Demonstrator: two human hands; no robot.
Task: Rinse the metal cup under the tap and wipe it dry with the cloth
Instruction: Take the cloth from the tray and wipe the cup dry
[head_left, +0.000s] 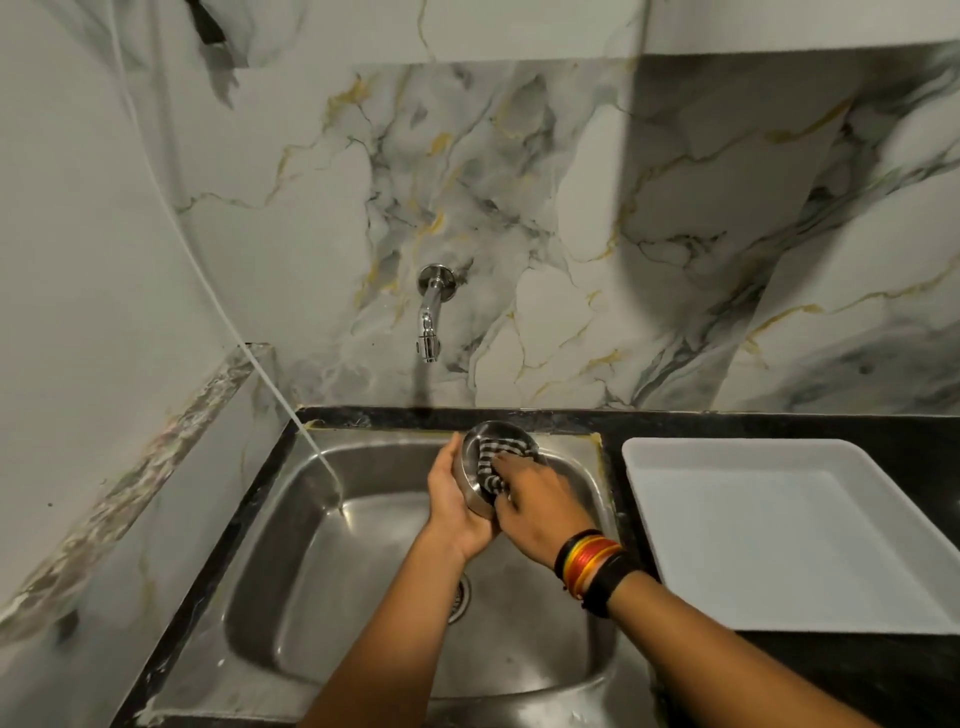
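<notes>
- Metal cup (480, 470) is held over the steel sink (291, 545), near its back edge, tilted so that its open mouth looks up and away from the person.
- The left hand (457, 506) is wrapped around the cup from the left side and from below; the palm and fingers press on its round wall, so the grip is closed on the cup.
- The right hand (535, 501) pushes a striped cloth (493, 465) into the mouth of the cup; its fingers are bent tight on the cloth, and part of the cloth hangs over the rim toward the person.
- On the right wrist there are several thread bands (592, 564) in red, yellow and black.
- The tap (430, 317) comes out of the marble wall (571, 234) behind the sink, above the cup and a little to its left; I cannot tell if water runs from it.
- A thin white hose (249, 358) goes down along the left wall, and its end hangs into the left part of the sink.
- A white tray (779, 530) lies on the dark counter (883, 675) on the right, just beside the sink.
- The drain (460, 597) of the sink shows partly between the two forearms.
</notes>
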